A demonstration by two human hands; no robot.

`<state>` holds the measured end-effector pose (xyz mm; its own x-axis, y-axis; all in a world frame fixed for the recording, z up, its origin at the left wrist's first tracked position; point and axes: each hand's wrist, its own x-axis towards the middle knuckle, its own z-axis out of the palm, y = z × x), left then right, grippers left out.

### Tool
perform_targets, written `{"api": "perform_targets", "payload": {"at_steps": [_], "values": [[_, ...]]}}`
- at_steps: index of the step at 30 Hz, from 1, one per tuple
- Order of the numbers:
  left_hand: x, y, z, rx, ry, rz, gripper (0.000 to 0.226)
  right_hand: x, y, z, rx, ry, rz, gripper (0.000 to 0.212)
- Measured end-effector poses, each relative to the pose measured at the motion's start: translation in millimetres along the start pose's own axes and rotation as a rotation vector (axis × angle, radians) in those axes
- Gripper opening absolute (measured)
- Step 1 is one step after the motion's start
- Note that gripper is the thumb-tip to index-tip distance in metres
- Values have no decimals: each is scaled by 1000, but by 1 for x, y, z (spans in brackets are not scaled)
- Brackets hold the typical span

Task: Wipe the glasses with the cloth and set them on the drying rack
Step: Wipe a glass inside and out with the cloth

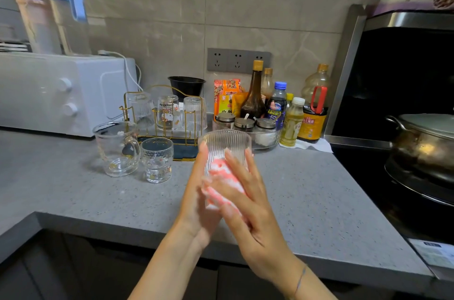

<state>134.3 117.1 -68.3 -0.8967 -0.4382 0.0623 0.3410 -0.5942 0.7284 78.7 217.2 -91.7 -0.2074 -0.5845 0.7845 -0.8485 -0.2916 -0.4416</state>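
I hold a ribbed clear glass above the counter, its mouth facing away from me. My left hand grips its left side. My right hand presses a pink and white cloth against the glass's base and side, fingers curled round the cloth. The gold wire drying rack stands behind on a dark tray, with three glasses upside down on it. A clear mug with a handle and a small printed glass stand upright on the counter in front of the rack.
A white oven sits at the back left. Sauce bottles and seasoning jars crowd the back right, beside a stove with a lidded pot. The grey counter edge runs below my wrists.
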Motion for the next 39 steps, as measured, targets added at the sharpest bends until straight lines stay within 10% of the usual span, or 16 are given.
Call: {"api": "perform_targets", "payload": {"at_steps": [22, 29, 39], "values": [[0, -10, -1, 73, -22, 83, 51, 19, 5, -8, 66, 89, 132, 38], [10, -5, -10, 38, 10, -13, 88, -5, -8, 4, 30, 29, 77, 35], [-4, 0, -4, 282, -69, 14, 53, 37, 2, -19, -35, 101, 112, 35]]}}
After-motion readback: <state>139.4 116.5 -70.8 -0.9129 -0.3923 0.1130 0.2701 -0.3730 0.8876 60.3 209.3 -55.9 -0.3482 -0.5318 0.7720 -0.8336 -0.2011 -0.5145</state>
